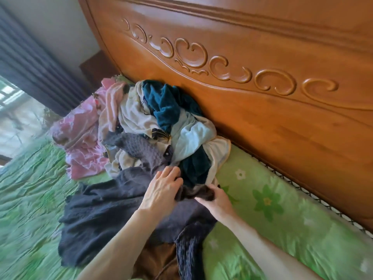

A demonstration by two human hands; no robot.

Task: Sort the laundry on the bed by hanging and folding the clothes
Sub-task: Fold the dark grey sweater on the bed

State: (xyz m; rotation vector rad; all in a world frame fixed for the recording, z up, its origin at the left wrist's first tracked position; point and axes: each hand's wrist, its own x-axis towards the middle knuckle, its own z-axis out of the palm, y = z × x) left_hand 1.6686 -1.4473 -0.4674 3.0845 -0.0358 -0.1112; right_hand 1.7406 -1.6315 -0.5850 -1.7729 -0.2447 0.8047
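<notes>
One laundry pile (157,126) on the bed (30,188), heaped against the wooden headboard (262,98). Countable on top: one pink garment (80,138) at the left, one teal piece (167,106), one pale blue piece (193,136), one grey knit (139,146). A dark sweater (105,215) is spread nearest the person, with something brown (157,259) under its edge. Left hand (161,188) lies on the dark fabric, fingers curled into it. Right hand (218,201) pinches a dark bunched fold. One long green flowered pillow (282,209) runs along the headboard. Curtain (30,63) far left.
</notes>
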